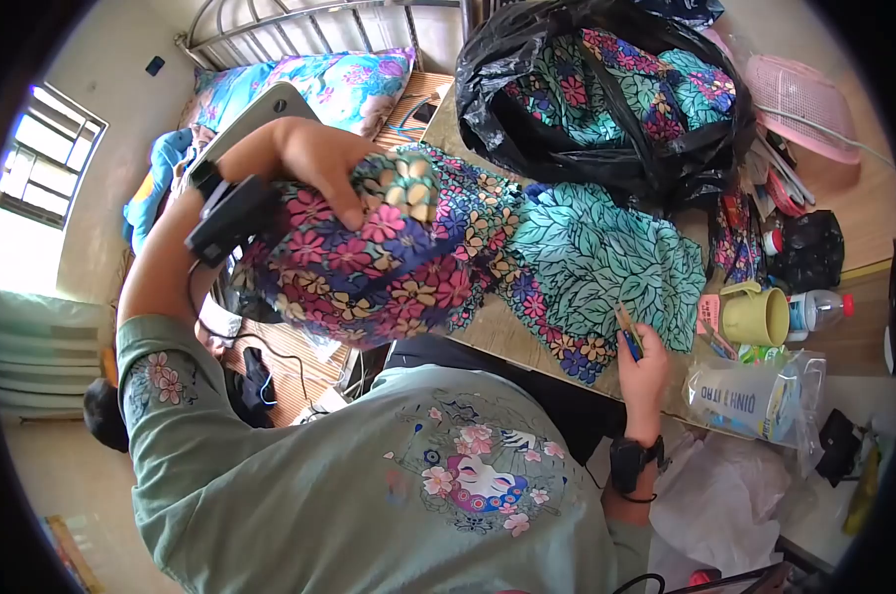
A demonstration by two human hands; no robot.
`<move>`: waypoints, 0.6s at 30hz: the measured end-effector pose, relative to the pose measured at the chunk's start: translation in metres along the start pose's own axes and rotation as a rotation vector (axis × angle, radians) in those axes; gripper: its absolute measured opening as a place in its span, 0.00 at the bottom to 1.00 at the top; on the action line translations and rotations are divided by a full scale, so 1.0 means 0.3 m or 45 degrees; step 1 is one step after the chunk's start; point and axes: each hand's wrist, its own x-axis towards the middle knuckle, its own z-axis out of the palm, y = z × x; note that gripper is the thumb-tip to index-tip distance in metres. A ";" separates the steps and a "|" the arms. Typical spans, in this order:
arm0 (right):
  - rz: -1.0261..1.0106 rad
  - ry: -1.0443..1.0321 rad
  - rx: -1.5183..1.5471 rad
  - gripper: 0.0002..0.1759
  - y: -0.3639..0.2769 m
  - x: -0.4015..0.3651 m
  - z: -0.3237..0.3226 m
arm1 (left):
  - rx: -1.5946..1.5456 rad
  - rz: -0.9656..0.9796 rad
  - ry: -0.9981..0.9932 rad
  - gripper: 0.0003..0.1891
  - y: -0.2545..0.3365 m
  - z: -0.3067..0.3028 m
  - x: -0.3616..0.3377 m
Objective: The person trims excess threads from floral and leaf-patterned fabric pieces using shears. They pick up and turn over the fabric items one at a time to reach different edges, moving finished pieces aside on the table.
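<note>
My left hand (324, 168) is raised at the left, its fingers closed on a bunched piece of floral fabric (369, 267) in pink, cream and purple. The fabric trails right across the table, joining a teal leaf-patterned part (606, 257) that lies spread there with a floral border. At the lower edge of that teal part, my right hand (644, 364) is closed around small blue-handled thread snips (628, 337). Their metal tips point up and away from me, over the cloth. Part of the snips is hidden by my fingers.
A black plastic bag (488, 109) full of similar fabric sits at the back. To the right are a yellow mug (755, 315), a water bottle (819, 310), a clear plastic packet (755, 396) and a pink basket (799, 104). Behind my left arm is a grey machine (270, 107).
</note>
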 end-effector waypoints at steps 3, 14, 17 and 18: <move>-0.035 0.026 -0.015 0.14 -0.007 -0.002 0.004 | 0.353 -0.296 -0.104 0.34 0.000 -0.048 0.147; -0.027 0.039 -0.021 0.15 0.016 0.015 -0.015 | 1.352 -0.256 0.304 0.28 0.079 -0.009 0.373; 0.072 0.038 -0.004 0.15 0.019 0.022 -0.010 | 1.498 0.046 0.612 0.24 0.023 0.009 0.411; 0.114 0.052 -0.009 0.15 0.021 0.023 -0.010 | 1.609 0.287 0.785 0.22 -0.007 0.015 0.437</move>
